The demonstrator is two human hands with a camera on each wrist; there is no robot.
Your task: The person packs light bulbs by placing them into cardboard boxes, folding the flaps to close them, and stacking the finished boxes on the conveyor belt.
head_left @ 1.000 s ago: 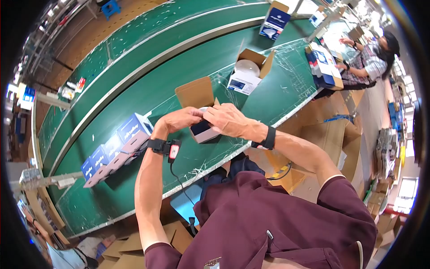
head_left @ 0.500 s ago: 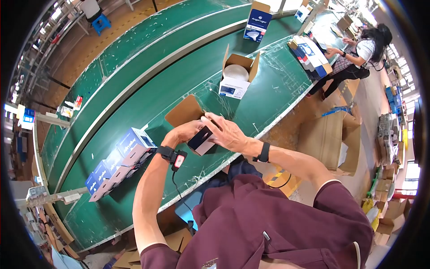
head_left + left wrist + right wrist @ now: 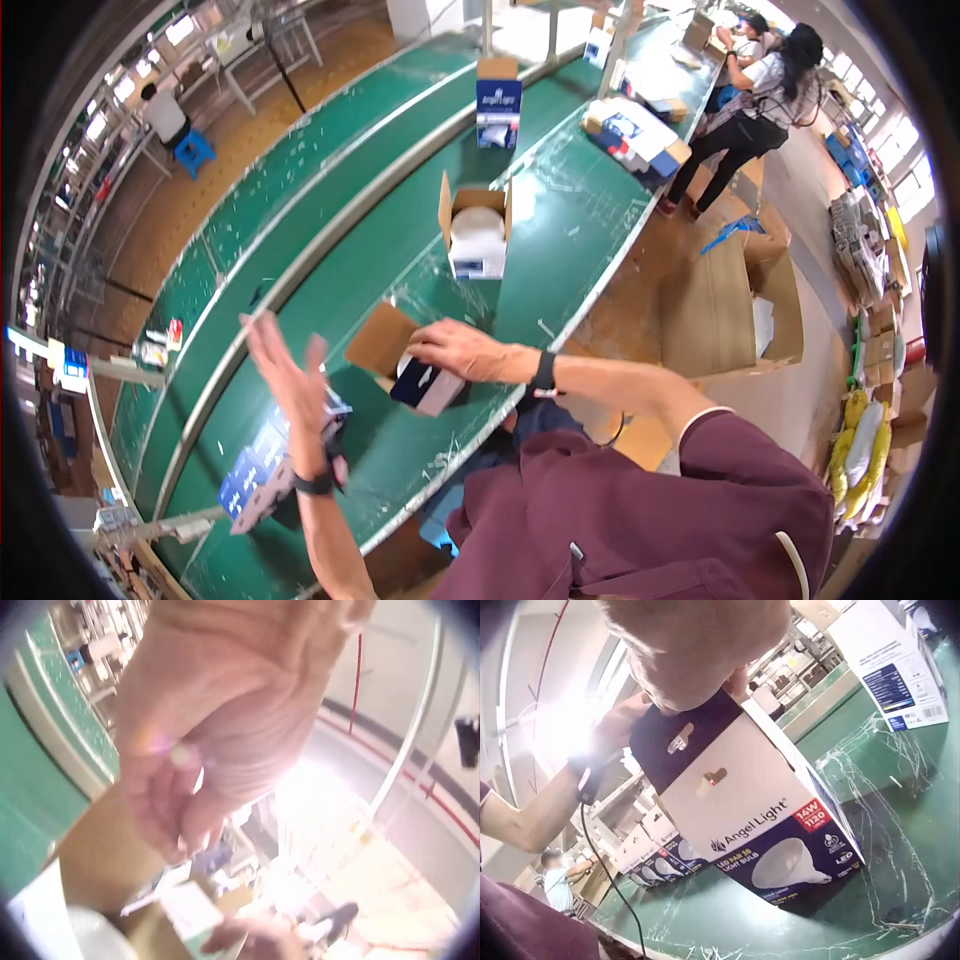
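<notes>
The right hand [image 3: 465, 350] grips the top of a white and blue bulb box [image 3: 428, 388], its fingers bent over the opening beside a raised brown flap [image 3: 382, 338]. The right wrist view shows this hand [image 3: 705, 656] above the printed box [image 3: 742, 799]; its fingertips are largely hidden. The left hand [image 3: 288, 385] is raised off the box, blurred, with fingers spread and nothing held. In the left wrist view the left hand [image 3: 210, 727] hangs with loosely bent fingers near the brown flap [image 3: 109, 851].
Another box [image 3: 480, 264] stands open around a white rounded item [image 3: 478, 225]. A closed-looking row of blue and white boxes [image 3: 255, 470] lies left, partly behind the left arm. Further up stand a blue box [image 3: 498, 108] and boxes [image 3: 635, 135] near two people.
The left hand has come away from the box and moved left. The right hand stays at the box top. The head view has shifted, showing more of the far line.
</notes>
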